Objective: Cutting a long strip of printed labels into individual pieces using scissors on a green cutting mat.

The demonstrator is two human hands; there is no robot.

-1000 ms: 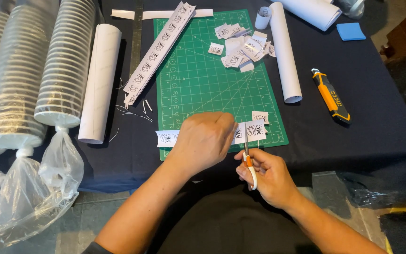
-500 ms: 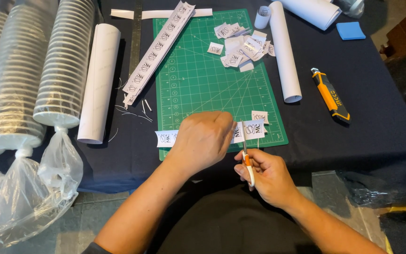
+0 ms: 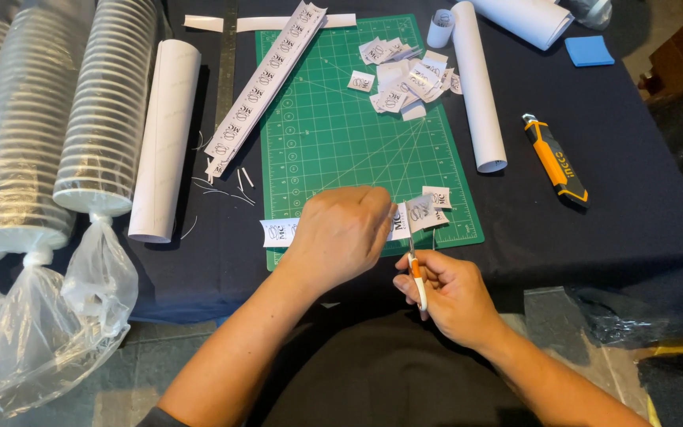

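Here, left hand [image 3: 340, 233] pinning label strip [image 3: 278, 232], right hand [image 3: 446, 290] gripping scissors [image 3: 416, 278]

Orange utility knife [image 3: 555, 160], blue sponge [image 3: 589, 51], bagged cup stacks [image 3: 104, 111].

A dark-clothed table [image 3: 634, 213] carries a green cutting mat [image 3: 333, 134], paper rolls [image 3: 164, 142], a utility knife [image 3: 555, 158] and bagged cup stacks [image 3: 104, 111].

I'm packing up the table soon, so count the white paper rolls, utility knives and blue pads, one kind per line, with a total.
White paper rolls: 4
Utility knife: 1
Blue pad: 1
Total: 6
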